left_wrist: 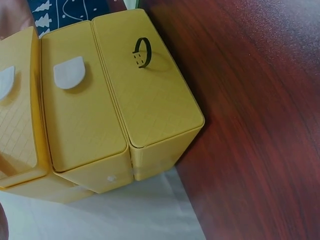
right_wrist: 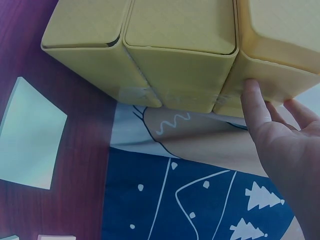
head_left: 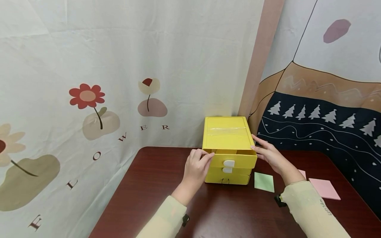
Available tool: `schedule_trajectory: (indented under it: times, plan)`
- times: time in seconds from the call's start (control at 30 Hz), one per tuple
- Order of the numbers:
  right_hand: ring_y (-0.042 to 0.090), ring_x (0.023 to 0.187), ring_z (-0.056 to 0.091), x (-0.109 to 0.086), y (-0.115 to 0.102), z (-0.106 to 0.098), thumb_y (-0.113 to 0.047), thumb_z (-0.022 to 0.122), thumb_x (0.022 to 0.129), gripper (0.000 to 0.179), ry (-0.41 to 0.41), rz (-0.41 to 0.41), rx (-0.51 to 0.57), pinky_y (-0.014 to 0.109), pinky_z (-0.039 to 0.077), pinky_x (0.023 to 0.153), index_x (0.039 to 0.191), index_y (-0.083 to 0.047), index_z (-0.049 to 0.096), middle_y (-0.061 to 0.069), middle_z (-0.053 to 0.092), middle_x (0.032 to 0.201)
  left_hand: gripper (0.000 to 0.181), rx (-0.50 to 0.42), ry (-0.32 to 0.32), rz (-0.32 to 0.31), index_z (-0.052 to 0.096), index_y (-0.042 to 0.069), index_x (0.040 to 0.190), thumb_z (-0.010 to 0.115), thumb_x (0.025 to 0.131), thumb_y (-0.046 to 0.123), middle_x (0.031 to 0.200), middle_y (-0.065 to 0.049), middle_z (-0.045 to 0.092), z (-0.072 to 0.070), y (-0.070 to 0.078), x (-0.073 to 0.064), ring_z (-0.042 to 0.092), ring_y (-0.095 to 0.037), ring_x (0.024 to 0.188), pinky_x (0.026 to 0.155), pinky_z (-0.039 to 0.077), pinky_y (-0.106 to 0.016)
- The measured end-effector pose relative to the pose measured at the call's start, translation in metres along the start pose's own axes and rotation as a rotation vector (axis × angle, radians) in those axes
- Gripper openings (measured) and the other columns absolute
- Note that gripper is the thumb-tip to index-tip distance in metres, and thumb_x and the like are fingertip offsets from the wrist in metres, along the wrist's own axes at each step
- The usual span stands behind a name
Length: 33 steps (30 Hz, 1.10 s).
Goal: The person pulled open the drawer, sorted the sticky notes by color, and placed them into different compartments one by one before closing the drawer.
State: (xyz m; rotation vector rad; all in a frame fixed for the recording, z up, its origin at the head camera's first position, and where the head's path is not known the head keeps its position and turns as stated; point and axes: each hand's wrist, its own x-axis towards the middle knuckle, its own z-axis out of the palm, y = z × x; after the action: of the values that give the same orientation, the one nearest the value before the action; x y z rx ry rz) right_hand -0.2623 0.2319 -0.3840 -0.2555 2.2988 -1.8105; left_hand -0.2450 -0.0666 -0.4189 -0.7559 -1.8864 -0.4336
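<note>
A yellow three-drawer box (head_left: 228,133) stands at the back of the table, clear tape across its top. Its top drawer (head_left: 247,161) is pulled out a little, leaving a gap under the lid. My left hand (head_left: 196,167) pinches the left upper corner of this drawer between thumb and fingers. Against the right side of the box, near the top, my right hand (head_left: 272,158) rests its fairly straight fingertips. White tab handles (left_wrist: 69,73) mark the upper two drawers, and the bottom drawer (left_wrist: 150,95) has a thin black loop.
Right of the box lies a green pad of paper notes (head_left: 264,182). Pink notes (head_left: 324,188) lie farther right, partly behind the right forearm. A printed curtain (head_left: 178,66) hangs behind the dark red table (head_left: 160,188), and a tree-patterned cloth (head_left: 315,132) hangs on the right.
</note>
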Motion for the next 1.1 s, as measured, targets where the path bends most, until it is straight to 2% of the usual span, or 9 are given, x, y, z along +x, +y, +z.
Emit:
schedule_trajectory:
  times: [0.33, 0.93, 1.1]
  plan:
    - [-0.007, 0.103, 0.054, 0.000, 0.001, 0.000, -0.041, 0.052, 0.096, 0.075, 0.001, -0.006, -0.005, 0.053, 0.029, 0.109, 0.154, -0.020, 0.010, 0.016, 0.006, 0.159, 0.012, 0.026, -0.006, -0.008, 0.075, 0.017, 0.094, 0.075, 0.082, 0.015, 0.085, -0.001, 0.056, 0.004, -0.002, 0.003, 0.049, -0.018, 0.076, 0.061, 0.044, -0.025]
    - [-0.010, 0.103, 0.053, 0.000, 0.001, 0.000, -0.040, 0.052, 0.096, 0.074, 0.002, -0.014, -0.007, 0.050, 0.032, 0.108, 0.154, -0.018, 0.011, 0.016, 0.006, 0.158, 0.007, 0.079, 0.008, -0.031, 0.075, 0.018, 0.090, 0.072, 0.084, 0.020, 0.084, 0.002, 0.056, 0.010, -0.003, 0.006, 0.049, -0.017, 0.073, 0.058, 0.041, -0.025]
    - [-0.010, 0.102, 0.053, 0.000, 0.001, 0.000, -0.039, 0.052, 0.096, 0.075, 0.002, -0.011, 0.005, 0.053, 0.030, 0.109, 0.154, -0.018, 0.010, 0.016, 0.005, 0.158, 0.007, 0.078, 0.000, -0.040, 0.074, 0.018, 0.090, 0.073, 0.083, 0.018, 0.087, 0.000, 0.056, 0.011, -0.004, 0.008, 0.048, -0.017, 0.074, 0.057, 0.042, -0.025]
